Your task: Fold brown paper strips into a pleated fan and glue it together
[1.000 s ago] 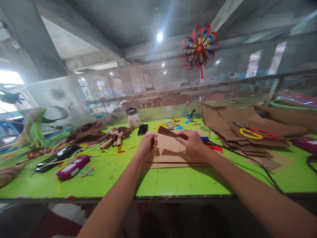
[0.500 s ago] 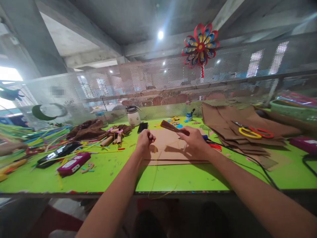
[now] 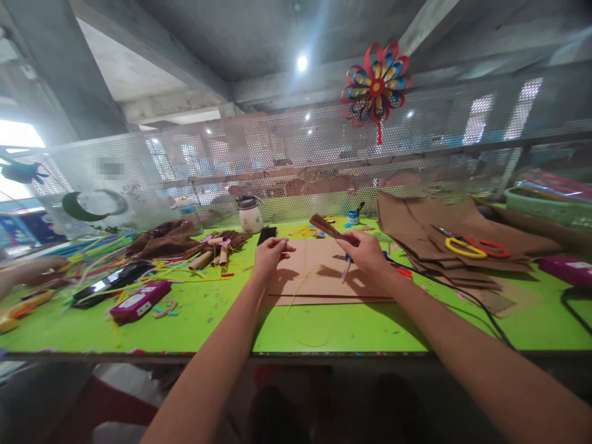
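Observation:
My right hand [image 3: 363, 250] grips a narrow bundle of folded brown paper [image 3: 326, 226], its far end pointing up and to the left. My left hand [image 3: 271, 258] is raised a little to the left, fingers curled and thumb close to the forefinger; whether anything thin lies between them I cannot make out. A thin yellow string [image 3: 296, 293] hangs between the hands and loops down towards the table edge. Below both hands lies a flat light-brown sheet of paper or card [image 3: 296, 280]. By my right hand is a blue-and-clear tool [image 3: 346, 265], partly hidden, perhaps a glue gun.
Brown paper sheets [image 3: 416, 240] lie at right, with yellow-and-red-handled scissors [image 3: 467, 248] on top. At left are paper rolls [image 3: 201, 260], a purple box [image 3: 141, 302] and coloured strips. A jar [image 3: 250, 216] stands behind. Another person's hand [image 3: 34, 271] reaches in at far left.
My left hand's fingers have loosened from a tighter fist. The paper bundle has tilted steeper and moved slightly right. The string's loop has shifted, and the other person's hand has come further in.

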Demonstrator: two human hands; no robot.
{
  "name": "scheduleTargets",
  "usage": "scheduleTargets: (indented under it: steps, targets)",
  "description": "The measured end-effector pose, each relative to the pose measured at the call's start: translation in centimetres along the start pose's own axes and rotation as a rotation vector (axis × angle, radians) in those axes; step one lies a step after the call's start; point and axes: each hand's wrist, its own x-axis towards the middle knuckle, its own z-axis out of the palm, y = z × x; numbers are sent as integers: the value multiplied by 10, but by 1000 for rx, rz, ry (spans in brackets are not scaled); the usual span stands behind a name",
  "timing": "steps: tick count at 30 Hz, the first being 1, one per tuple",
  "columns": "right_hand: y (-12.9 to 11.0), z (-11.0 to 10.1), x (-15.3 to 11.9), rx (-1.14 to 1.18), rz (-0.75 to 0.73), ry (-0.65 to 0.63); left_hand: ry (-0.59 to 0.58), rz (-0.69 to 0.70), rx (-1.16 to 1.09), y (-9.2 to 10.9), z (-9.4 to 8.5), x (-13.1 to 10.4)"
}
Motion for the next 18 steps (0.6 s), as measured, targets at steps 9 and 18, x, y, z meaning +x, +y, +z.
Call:
scheduleTargets:
  steps: [9, 18]
  targets:
    - [-8, -1, -2, 44, -2, -35, -91, 13, -61, 11, -2, -8]
    - [-13, 9, -6, 77, -81, 21, -534, -75, -26, 19, 29, -33]
